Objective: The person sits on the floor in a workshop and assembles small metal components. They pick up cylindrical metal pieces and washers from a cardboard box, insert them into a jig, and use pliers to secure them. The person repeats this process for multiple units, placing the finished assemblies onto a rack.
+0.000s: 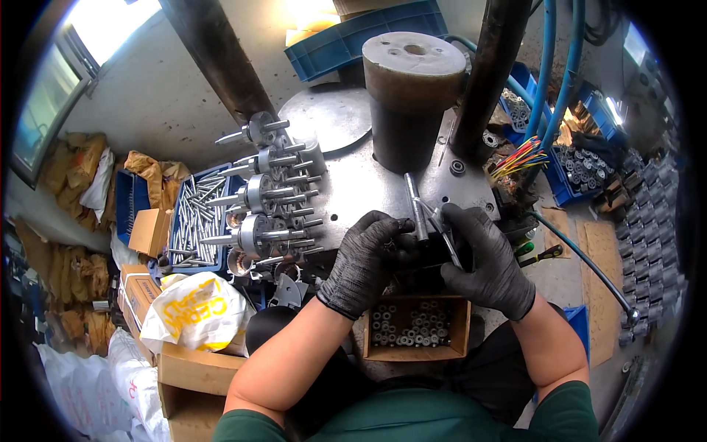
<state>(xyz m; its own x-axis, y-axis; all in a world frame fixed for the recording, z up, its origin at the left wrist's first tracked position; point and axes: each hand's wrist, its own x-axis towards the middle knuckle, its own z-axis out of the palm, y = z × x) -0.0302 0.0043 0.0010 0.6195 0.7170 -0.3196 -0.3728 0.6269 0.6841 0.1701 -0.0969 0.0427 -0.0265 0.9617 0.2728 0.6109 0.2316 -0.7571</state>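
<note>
Several shafts [280, 194] leftward, column [403, 118] ahead; right grip [486, 254] around silver tool [450, 247], left grip [362, 254] unclear.

White bag [197, 309] with yellow print, lower left; blue hoses [543, 70], upper right; window [48, 110], upper left.

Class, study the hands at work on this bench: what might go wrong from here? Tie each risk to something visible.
The silver hand tool in the right hand might slip near the metal shaft and nip the left hand.

Anything dropped could fall among the small round parts in the open box below.

The left hand might knock the crowded ringed shafts beside it.
</note>
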